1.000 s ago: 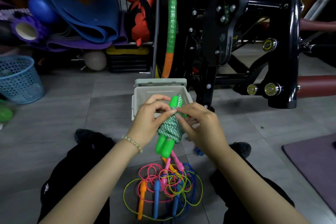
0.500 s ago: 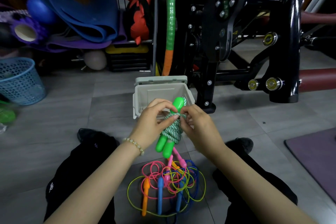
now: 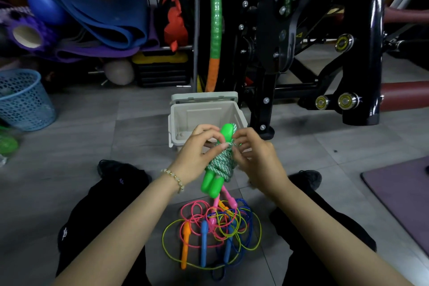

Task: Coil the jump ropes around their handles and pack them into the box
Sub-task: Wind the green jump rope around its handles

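A green jump rope (image 3: 220, 165), its green-and-white cord coiled around its two bright green handles, is held upright between both hands above the floor. My left hand (image 3: 197, 155) grips the bundle's left side, thumb and fingers pinching near the top. My right hand (image 3: 253, 155) pinches the cord on the right side. Just behind the hands stands an open beige box (image 3: 204, 114), its lid tipped back; what shows of its inside is bare. On the floor between my legs lies a tangled pile of jump ropes (image 3: 211, 232), pink, yellow and blue, with orange, blue and pink handles.
A black exercise machine (image 3: 301, 42) stands right behind the box. Rolled mats (image 3: 99, 14) and other gear are stacked at the back left. A blue mesh basket (image 3: 23, 100) sits at the far left. A purple mat (image 3: 404, 195) lies on the right.
The hands have kept working at the cord near the top of the green bundle. The bundle sits slightly closer to the box than a second ago.
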`<state>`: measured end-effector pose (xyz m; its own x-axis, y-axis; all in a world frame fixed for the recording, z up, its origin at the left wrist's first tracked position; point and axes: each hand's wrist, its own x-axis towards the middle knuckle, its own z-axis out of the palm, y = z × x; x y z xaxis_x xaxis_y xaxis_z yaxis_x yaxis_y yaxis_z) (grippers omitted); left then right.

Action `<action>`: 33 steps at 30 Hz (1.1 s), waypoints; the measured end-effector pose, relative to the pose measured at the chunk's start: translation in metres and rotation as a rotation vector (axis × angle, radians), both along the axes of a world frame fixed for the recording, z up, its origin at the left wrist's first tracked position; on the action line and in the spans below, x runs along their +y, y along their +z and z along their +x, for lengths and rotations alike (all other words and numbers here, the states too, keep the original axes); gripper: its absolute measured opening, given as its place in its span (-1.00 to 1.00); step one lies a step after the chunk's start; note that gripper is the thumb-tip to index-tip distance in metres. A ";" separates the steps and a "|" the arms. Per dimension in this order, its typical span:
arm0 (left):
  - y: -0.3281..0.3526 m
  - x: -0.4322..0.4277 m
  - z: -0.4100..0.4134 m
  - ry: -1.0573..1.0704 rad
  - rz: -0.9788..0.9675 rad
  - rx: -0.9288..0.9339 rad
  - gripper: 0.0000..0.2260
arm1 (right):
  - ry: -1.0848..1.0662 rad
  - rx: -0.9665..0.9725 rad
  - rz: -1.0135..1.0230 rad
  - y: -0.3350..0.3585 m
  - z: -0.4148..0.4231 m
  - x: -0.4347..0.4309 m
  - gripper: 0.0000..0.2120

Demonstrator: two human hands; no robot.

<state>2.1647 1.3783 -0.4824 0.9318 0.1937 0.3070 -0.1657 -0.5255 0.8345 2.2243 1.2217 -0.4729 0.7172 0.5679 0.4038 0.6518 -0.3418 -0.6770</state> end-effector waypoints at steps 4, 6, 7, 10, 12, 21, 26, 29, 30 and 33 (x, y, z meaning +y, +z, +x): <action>0.002 -0.006 0.005 0.084 -0.061 -0.069 -0.80 | -0.110 -0.076 0.064 0.001 0.000 0.002 -0.89; 0.002 -0.010 0.007 0.110 -0.085 -0.088 -0.81 | -0.121 -0.168 0.039 0.002 0.004 0.004 -0.89; 0.003 -0.011 0.009 0.122 -0.090 -0.109 -0.82 | -0.117 -0.185 0.021 0.002 0.006 0.005 -0.88; 0.010 -0.012 0.011 0.125 -0.164 -0.149 -0.87 | -0.075 -0.092 0.027 0.002 0.007 0.007 -0.92; 0.014 -0.011 0.012 0.113 -0.263 -0.111 -0.83 | -0.036 0.097 0.074 0.003 0.007 0.007 -0.84; 0.009 -0.018 0.014 -0.047 -0.675 0.418 -0.48 | 0.105 0.478 0.338 0.027 0.016 0.006 -0.86; 0.008 -0.025 0.019 0.076 -0.724 0.247 -0.65 | -0.096 0.319 0.346 0.021 0.014 0.007 -0.86; 0.011 -0.028 0.021 0.083 -0.634 0.190 -0.75 | -0.123 0.402 0.319 0.021 0.009 0.014 -0.81; 0.012 -0.030 0.020 0.076 -0.623 0.176 -0.79 | -0.116 0.453 0.324 0.022 0.007 0.016 -0.81; 0.013 -0.030 0.021 0.090 -0.686 0.155 -0.78 | -0.118 0.523 0.370 0.023 0.006 0.022 -0.85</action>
